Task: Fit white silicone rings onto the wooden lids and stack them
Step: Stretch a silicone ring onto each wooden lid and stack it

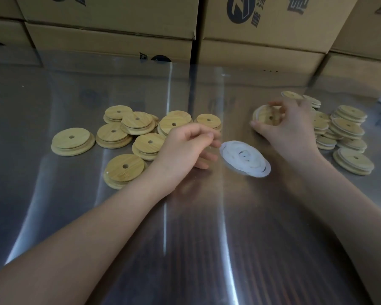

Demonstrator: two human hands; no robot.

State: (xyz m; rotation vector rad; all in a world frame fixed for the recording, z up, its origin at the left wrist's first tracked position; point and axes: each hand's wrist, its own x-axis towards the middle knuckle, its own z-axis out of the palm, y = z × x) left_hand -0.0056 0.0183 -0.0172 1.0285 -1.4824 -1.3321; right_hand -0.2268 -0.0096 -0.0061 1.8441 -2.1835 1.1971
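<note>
surface: steel table [42,194]
done: ringed lids [348,126] right
todo: bare lids [112,132] left
right hand [288,128]: grips lid [264,116]
left hand [183,146]: curled, hold unclear

Glossy table [53,205]: loose wooden lids [128,137], white rings [245,159], ringed lids [348,137].

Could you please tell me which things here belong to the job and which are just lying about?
Job: bare wooden lids; white silicone rings; lid gripped by right hand; ringed lids stacked at right.
Lying about: cardboard boxes behind.
</note>
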